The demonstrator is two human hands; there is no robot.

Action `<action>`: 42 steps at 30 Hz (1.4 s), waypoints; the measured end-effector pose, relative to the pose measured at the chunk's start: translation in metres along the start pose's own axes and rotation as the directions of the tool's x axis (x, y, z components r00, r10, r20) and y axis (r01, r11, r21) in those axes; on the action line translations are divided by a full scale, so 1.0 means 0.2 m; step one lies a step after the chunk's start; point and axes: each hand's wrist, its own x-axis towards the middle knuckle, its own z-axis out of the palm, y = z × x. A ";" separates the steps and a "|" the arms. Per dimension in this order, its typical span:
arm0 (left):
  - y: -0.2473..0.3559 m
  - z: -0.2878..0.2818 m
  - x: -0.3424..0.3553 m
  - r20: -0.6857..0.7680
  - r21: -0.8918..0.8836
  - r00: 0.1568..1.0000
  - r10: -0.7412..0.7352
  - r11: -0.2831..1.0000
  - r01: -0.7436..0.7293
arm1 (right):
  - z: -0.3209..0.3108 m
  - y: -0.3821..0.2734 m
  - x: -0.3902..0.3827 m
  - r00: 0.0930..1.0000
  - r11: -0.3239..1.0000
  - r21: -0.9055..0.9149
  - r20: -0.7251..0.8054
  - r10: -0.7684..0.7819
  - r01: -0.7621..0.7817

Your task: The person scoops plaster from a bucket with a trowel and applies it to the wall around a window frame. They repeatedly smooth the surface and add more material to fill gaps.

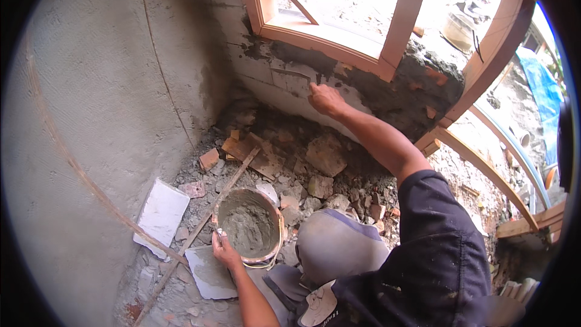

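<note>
Head view: trowel (292, 73), thin and near edge-on, sits just left of the right grip (325, 99), close against the block wall (259, 74). Right grip is a closed fist around its handle end; arm stretched forward. Can't tell if the blade touches the wall.

Bucket (282, 227) stands well below the right grip, toward the body, just up and right of the left grip (226, 253). Grey mortar (247, 225) inside, rough surface. Left grip touches the bucket's near-left rim, fingers bent; can't tell how tightly it closes.

Above the right grip: pinkish wood window frame (327, 53), dark mortar patch (417, 94) under its right corner.

Between the two grips: broken rubble (321, 186) on the ground. Wooden stick (198, 230) runs diagonally past the bucket, left of the left grip. White slab (162, 211) up and left of the left grip; second slab (207, 274) just below-left of it, partly behind the wrist.

Far left of both: grey plastered wall (103, 85). Far right of the right grip: blue tarp (540, 100) outside.
</note>
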 end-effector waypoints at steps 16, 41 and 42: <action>0.04 0.01 0.00 0.123 -0.083 0.988 -0.092 0.991 0.103 | 0.51 -0.03 -1.11 0.756 0.909 0.395 0.553 -0.351 0.133; 0.25 0.06 -0.32 0.117 0.097 0.992 -0.056 0.994 0.044 | 1.20 -0.67 -1.36 0.747 0.866 0.121 0.458 -0.482 0.484; 0.25 0.07 -0.33 0.113 0.098 0.993 -0.046 0.995 0.035 | 1.20 -0.67 -1.35 0.726 0.869 0.126 0.500 -0.473 0.479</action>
